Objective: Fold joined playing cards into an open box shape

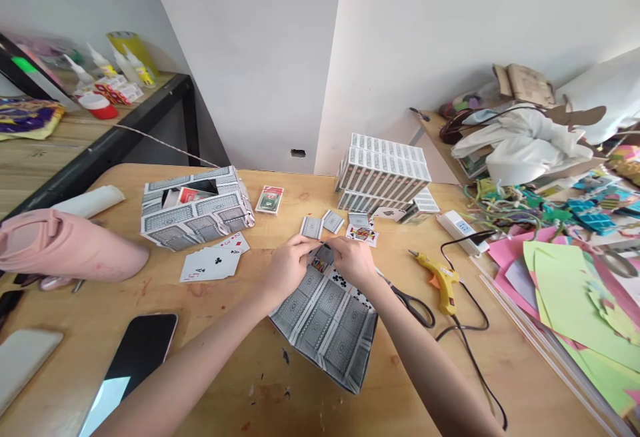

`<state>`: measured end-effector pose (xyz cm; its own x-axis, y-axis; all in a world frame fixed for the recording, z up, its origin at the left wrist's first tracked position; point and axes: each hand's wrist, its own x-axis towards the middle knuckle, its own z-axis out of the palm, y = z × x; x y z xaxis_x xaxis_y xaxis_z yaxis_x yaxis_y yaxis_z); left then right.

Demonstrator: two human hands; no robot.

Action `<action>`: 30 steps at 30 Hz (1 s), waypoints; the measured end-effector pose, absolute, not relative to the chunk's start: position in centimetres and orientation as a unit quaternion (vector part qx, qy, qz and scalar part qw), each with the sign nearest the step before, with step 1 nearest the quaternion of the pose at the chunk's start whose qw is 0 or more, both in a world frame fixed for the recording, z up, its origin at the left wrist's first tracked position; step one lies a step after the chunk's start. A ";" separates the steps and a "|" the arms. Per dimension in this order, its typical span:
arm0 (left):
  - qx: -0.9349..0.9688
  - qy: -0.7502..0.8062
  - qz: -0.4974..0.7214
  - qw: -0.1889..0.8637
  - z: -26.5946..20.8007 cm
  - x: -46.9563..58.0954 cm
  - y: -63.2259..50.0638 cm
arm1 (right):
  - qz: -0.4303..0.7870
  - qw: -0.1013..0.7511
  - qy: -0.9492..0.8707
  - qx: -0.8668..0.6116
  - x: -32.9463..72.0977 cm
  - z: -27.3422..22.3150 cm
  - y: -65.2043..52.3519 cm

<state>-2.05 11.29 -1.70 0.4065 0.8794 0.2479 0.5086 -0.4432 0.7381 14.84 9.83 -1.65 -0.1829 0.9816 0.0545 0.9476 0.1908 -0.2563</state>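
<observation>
A box covered in grey-backed playing cards (325, 317) lies tilted on the table before me, a few card faces showing near its far edge. My left hand (289, 267) is closed at that far edge, fingertips pinched together. Close beside it, my right hand (354, 262) also pinches the edge, its fingers partly hidden. Just beyond my fingertips lie small grey cut card pieces (333, 222) and a face card (362, 235). Black-handled scissors (414, 305) rest by my right forearm, their blades partly covered.
A finished-looking card-covered box (197, 214), loose cards (211, 265) and a card pack (270, 200) sit left. Stacked card packs (385, 167) stand behind. Rightward are a yellow glue gun (440, 280) with its cord, a power strip (463, 230) and coloured paper (575, 290). A pink tumbler (75, 244) and phone (133, 364) lie left.
</observation>
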 end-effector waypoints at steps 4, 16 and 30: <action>0.763 0.475 0.344 0.273 -1.7 -2.1 11.4 | 0.076 0.122 -0.785 -0.603 14.9 -1.7 9.7; 0.814 0.489 0.263 0.170 -1.8 -2.1 11.0 | 0.048 0.154 -0.794 -0.586 14.8 -2.3 9.2; 0.875 0.437 0.194 0.079 -2.0 -2.1 10.7 | 0.062 0.128 -0.794 -0.591 14.4 -2.0 9.3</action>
